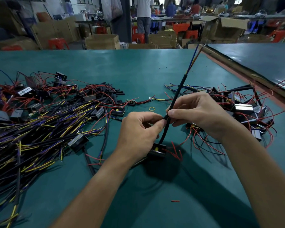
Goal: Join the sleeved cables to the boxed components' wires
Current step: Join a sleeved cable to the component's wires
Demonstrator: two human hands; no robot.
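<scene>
Hands point(168, 119) pinching upright sleeved cable point(174, 97) above boxed component point(156, 150).

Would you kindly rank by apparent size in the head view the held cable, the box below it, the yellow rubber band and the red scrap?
1. sleeved cable, longest by far.
2. boxed component.
3. yellow rubber band and red scrap: alike; the scrap lies nearer the camera, so unranked.

Count from my bench: one sleeved cable point(176, 94), one boxed component point(156, 151), my left hand point(138, 129) and right hand point(197, 112), one yellow rubber band point(152, 108), one red tubing scrap point(175, 201). The left heap point(39, 120) and right heap point(237, 109) are too tangled to count.
</scene>
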